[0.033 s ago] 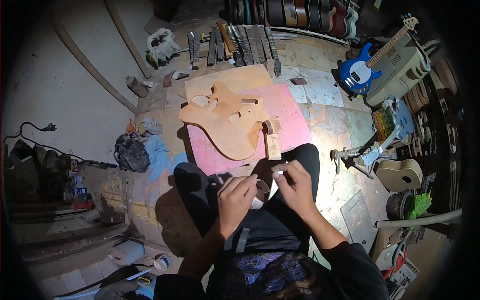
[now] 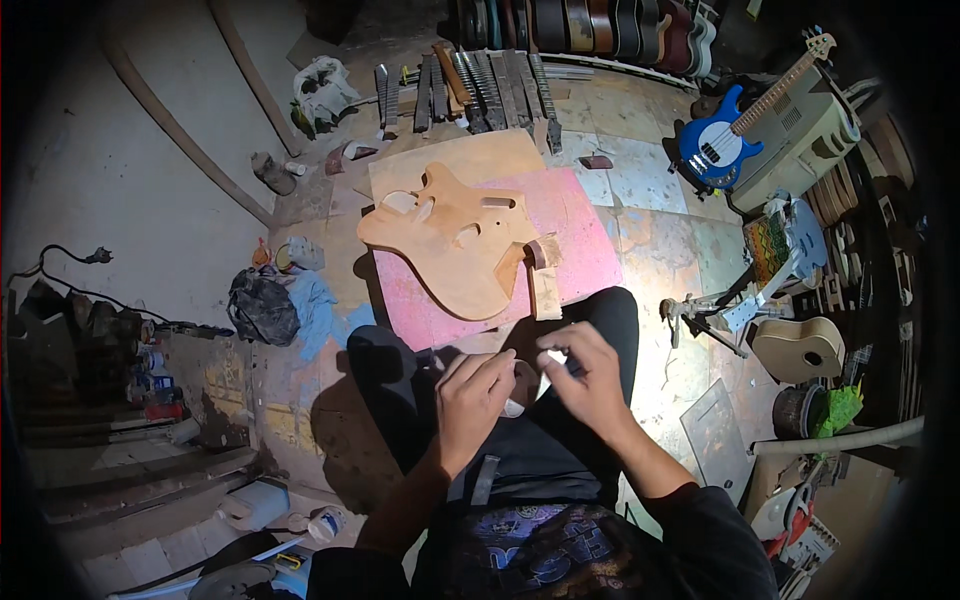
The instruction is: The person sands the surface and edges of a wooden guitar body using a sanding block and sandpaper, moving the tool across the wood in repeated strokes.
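Note:
My left hand [image 2: 474,395] is closed over my lap, its fingers pinching a curled brown piece of sandpaper [image 2: 524,380] with a pale underside. Just to the right, my right hand [image 2: 585,372] is raised with its fingers bent towards the thumb. Its fingertips are a little blurred, and whatever lies between them is too small to make out. Beyond my knees, an unpainted wooden guitar body [image 2: 455,250] with cut-out cavities lies on a pink board [image 2: 580,230]. A small wood block [image 2: 546,290] sits beside its neck end.
Several guitar necks [image 2: 480,90] lie at the back. A blue bass guitar [image 2: 715,140] leans at the far right, above an acoustic guitar body [image 2: 800,348]. A black plastic bag [image 2: 262,305] and blue cloth [image 2: 312,305] lie left of the board. Sandpaper scraps [image 2: 596,162] are on the floor.
My right hand has shifted slightly left, and its fingers have turned towards the sandpaper. The left hand stays almost still. The guitar body has not moved.

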Action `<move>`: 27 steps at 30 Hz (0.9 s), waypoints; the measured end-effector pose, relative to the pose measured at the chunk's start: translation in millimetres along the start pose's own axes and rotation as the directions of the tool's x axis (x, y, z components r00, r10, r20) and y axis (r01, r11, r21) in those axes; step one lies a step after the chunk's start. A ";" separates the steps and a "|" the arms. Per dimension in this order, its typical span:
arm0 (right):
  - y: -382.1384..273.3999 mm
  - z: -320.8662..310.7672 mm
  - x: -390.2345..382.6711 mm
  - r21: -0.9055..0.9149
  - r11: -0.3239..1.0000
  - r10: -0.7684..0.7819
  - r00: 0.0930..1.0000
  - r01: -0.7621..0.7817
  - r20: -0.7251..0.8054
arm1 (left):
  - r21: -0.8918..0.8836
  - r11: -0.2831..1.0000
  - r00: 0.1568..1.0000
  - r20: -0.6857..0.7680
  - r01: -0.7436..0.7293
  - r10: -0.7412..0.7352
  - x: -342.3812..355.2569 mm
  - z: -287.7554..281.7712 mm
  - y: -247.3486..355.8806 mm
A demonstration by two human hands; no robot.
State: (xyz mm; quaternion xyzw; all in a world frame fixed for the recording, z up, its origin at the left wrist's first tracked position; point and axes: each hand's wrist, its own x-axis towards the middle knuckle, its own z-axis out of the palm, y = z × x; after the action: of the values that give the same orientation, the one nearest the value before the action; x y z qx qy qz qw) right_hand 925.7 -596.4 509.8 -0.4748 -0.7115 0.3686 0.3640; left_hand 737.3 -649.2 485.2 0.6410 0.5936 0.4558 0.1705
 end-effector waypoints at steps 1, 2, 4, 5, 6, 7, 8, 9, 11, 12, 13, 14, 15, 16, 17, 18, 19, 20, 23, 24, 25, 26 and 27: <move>4.1 0.8 0.4 0.006 0.996 -0.090 0.996 0.090 0.013 | -0.002 1.000 1.000 0.012 -0.010 0.010 2.0 1.5 2.9; 7.4 1.5 0.2 0.013 0.984 -0.180 0.983 0.180 0.026 | -0.003 1.000 1.000 0.024 -0.019 0.019 3.2 3.2 5.1; 8.9 4.6 -0.1 0.019 0.995 -0.104 0.990 0.102 0.101 | -0.017 1.000 0.999 0.040 -0.013 0.014 2.3 2.3 5.4; 9.6 4.4 -0.1 0.013 0.997 -0.073 0.987 0.072 0.142 | -0.024 1.000 0.999 0.048 -0.009 0.010 1.9 1.6 5.4; 10.9 3.9 -0.5 0.005 0.999 -0.041 0.982 0.041 0.185 | -0.024 1.000 0.998 0.063 -0.002 0.004 2.1 1.2 5.9; 13.8 4.6 -0.7 0.019 0.997 -0.079 0.980 0.077 0.181 | -0.025 1.000 0.997 0.078 0.006 -0.004 3.0 0.5 6.3; 18.3 6.3 -0.6 0.032 0.993 -0.116 0.977 0.112 0.177 | -0.026 1.000 0.996 0.093 0.013 -0.011 3.7 0.1 6.0; 21.9 7.6 -0.2 0.046 0.988 -0.154 0.973 0.148 0.171 | -0.030 0.999 0.994 0.108 0.012 -0.009 4.3 -0.6 4.6; 27.4 7.2 1.6 0.035 0.985 -0.173 0.966 0.169 0.190 | -0.040 0.999 0.990 0.139 0.010 -0.004 4.6 -0.5 0.7; 30.0 7.7 2.1 0.032 0.983 -0.183 0.963 0.181 0.199 | -0.084 0.993 0.988 0.140 0.078 -0.066 3.0 -0.2 0.2; 32.5 8.4 1.2 0.034 0.985 -0.170 0.965 0.167 0.200 | -0.128 0.981 0.982 0.142 0.146 -0.128 0.5 0.7 0.6; 34.9 8.9 -0.1 0.035 0.988 -0.157 0.967 0.153 0.201 | -0.173 0.962 0.971 0.148 0.213 -0.188 -1.5 1.7 1.3; 37.0 9.5 -1.0 0.035 0.990 -0.143 0.969 0.139 0.202 | -0.171 0.961 0.971 0.144 0.217 -0.193 -2.8 3.0 2.0; 39.2 10.5 -1.1 0.043 0.989 -0.147 0.967 0.142 0.206 | -0.171 0.960 0.970 0.140 0.221 -0.198 -3.9 4.5 2.9; 41.3 11.4 -0.9 0.050 0.988 -0.152 0.966 0.144 0.210 | -0.170 0.960 0.970 0.136 0.224 -0.202 -4.2 5.6 3.4; 42.5 13.2 -1.3 0.061 0.987 -0.155 0.964 0.145 0.217 | -0.164 0.961 0.969 0.139 0.224 -0.202 -4.6 5.0 2.8; 41.9 12.7 -0.8 0.073 0.989 -0.144 0.960 0.130 0.241 | -0.158 0.962 0.969 0.143 0.224 -0.202 -4.2 4.4 1.9; 40.5 11.0 0.5 0.085 0.990 -0.134 0.955 0.115 0.266 | -0.152 0.963 0.968 0.147 0.223 -0.201 -4.2 3.6 1.2; 43.3 10.9 -0.5 0.055 0.993 -0.115 0.950 0.103 0.289 | -0.179 0.946 0.956 0.168 0.269 -0.240 -4.3 2.8 1.9; 45.7 11.1 -1.1 0.034 0.994 -0.110 0.951 0.105 0.287 | -0.159 0.946 0.951 0.178 0.282 -0.254 -2.8 3.3 3.6; 48.5 10.8 -2.3 0.018 0.995 -0.101 0.954 0.100 0.281 | -0.139 0.945 0.945 0.188 0.295 -0.267 -1.1 4.0 6.2; 51.4 10.1 -3.7 0.003 0.995 -0.092 0.957 0.095 0.275 | -0.119 0.944 0.939 0.197 0.308 -0.281 -0.1 5.1 7.7; 52.2 11.1 -3.6 -0.004 0.996 -0.086 0.958 0.091 0.272 | -0.108 0.954 0.948 0.192 0.279 -0.255 -0.4 5.2 7.7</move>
State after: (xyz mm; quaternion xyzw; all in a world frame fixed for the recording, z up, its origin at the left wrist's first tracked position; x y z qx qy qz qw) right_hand 938.3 -587.3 458.6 -0.3904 -0.7783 0.4076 0.2750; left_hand 746.1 -649.7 488.1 0.5793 0.6258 0.4090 0.3248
